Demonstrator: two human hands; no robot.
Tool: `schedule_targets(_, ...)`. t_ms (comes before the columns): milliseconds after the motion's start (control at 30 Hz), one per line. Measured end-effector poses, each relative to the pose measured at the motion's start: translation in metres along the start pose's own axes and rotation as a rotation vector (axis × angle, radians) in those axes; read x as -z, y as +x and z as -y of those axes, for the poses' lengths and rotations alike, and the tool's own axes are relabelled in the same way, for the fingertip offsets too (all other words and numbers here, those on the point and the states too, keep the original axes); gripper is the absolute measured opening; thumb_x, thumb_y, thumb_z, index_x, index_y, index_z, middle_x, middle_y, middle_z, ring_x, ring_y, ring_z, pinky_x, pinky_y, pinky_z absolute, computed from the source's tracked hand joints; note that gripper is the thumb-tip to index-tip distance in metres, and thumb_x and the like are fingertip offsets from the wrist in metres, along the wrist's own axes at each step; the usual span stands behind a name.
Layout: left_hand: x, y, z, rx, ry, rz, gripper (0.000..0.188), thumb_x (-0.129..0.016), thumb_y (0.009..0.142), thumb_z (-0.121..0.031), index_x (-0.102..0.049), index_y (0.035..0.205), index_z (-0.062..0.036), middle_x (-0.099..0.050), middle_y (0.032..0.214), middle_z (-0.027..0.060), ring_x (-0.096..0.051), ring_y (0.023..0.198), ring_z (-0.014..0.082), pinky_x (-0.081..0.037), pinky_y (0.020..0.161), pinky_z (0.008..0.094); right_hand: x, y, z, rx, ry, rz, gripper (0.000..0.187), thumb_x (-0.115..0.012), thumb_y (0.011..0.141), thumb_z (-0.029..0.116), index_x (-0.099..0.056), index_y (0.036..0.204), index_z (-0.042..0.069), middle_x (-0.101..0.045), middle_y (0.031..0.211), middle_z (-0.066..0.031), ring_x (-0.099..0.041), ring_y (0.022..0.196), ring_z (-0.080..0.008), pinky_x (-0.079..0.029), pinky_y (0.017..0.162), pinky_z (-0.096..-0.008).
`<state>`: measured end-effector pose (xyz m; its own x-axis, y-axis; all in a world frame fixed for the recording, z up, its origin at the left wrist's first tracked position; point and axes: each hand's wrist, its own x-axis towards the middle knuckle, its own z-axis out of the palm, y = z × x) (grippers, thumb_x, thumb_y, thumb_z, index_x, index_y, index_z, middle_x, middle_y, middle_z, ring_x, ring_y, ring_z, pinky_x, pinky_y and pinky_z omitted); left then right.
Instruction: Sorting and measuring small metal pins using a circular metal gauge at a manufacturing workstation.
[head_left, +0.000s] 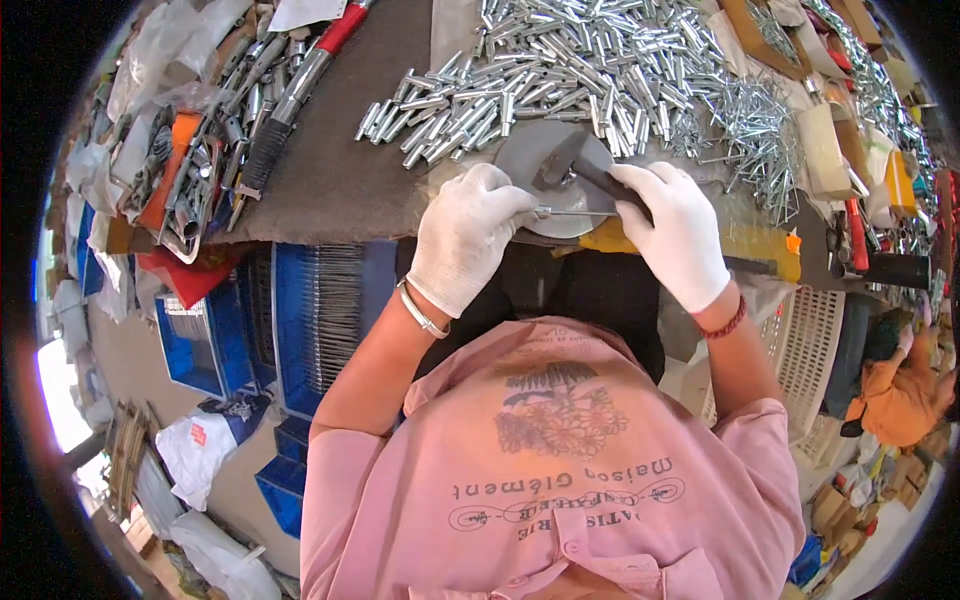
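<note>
My left hand (468, 232), in a white glove, pinches a thin metal rod (582, 212) by its thicker left end. The rod lies level near the table's front edge and points toward my right hand. My right hand (682, 225), also gloved, is closed around the dark handle of a hammer (598, 178). The hammer's head is over a round grey metal disc (520, 150) on the table. Beyond the disc spreads a heap of short shiny metal tubes (570, 75). A pile of thin metal pins (755, 135) sits to its right.
Hand tools, among them an orange-handled one (172, 165), crowd the table's left end. A long tool with a red and black grip (290, 105) lies beside them. Blue crates (283, 330) with metal rods stand below left, a white plastic basket (808, 340) below right. Another person (895, 390) is far right.
</note>
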<state>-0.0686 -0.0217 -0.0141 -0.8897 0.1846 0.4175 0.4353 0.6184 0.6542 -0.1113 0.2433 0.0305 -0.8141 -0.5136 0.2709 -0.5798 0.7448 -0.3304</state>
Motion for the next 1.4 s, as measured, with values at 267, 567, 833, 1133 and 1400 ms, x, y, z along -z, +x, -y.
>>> schedule_targets(267, 0.001, 0.003, 0.001, -0.09, 0.015, -0.033, 0.018, -0.084, 0.079, -0.007, -0.075, 0.093, -0.0121, -0.066, 0.09, 0.0086, -0.068, 0.086, 0.0333, -0.055, 0.074, 0.0442, 0.008, -0.04, 0.033, 0.06, -0.025, -0.026, 0.048, -0.069, 0.091, 0.004, -0.074, 0.133, 0.025, -0.066, 0.096, -0.0053, -0.07, 0.079, -0.0276, -0.058, 0.069, -0.0387)
schedule_targets(567, 0.001, 0.002, 0.001, -0.083, -0.018, -0.063, 0.016, -0.085, 0.079, -0.006, -0.075, 0.092, -0.0109, -0.065, 0.089, 0.0089, -0.067, 0.087, 0.0334, -0.054, 0.076, 0.0444, 0.015, -0.022, 0.03, -0.085, 0.272, -0.171, 0.047, -0.073, 0.092, -0.004, -0.072, 0.138, 0.007, -0.071, 0.111, -0.0164, -0.071, 0.095, -0.0333, -0.057, 0.087, -0.0375)
schedule_targets(833, -0.008, -0.008, 0.0, 0.007, -0.066, -0.112, 0.016, -0.086, 0.078, -0.008, -0.078, 0.092, -0.0116, -0.066, 0.089, 0.0089, -0.068, 0.087, 0.0328, -0.055, 0.076, 0.0434, 0.007, 0.004, 0.007, -0.009, -0.088, 0.021, 0.041, -0.076, 0.09, 0.006, -0.074, 0.13, 0.016, -0.065, 0.108, -0.012, -0.067, 0.098, -0.035, -0.056, 0.086, -0.0452)
schedule_targets(1133, -0.008, -0.011, 0.0, 0.056, -0.08, -0.097, 0.023, -0.087, 0.076, -0.006, -0.079, 0.097, -0.0114, -0.068, 0.092, 0.0091, -0.069, 0.088, 0.0329, -0.055, 0.077, 0.0429, -0.007, -0.025, 0.039, -0.216, 0.292, 0.27, 0.011, -0.075, 0.091, 0.018, -0.07, 0.096, 0.01, -0.073, 0.09, -0.0122, -0.073, 0.085, -0.0358, -0.058, 0.074, -0.0457)
schedule_targets(1400, -0.014, -0.034, -0.054, 0.556, -0.369, -0.137, 0.045, -0.067, 0.098, 0.005, -0.064, 0.143, -0.0031, -0.075, 0.09, 0.0113, -0.068, 0.069, 0.0169, -0.054, 0.066, 0.0288, -0.017, -0.04, 0.054, -0.64, 0.9, 0.571, 0.018, -0.072, 0.093, 0.009, -0.072, 0.109, 0.0, -0.073, 0.087, -0.0119, -0.067, 0.078, -0.0162, -0.056, 0.078, -0.0318)
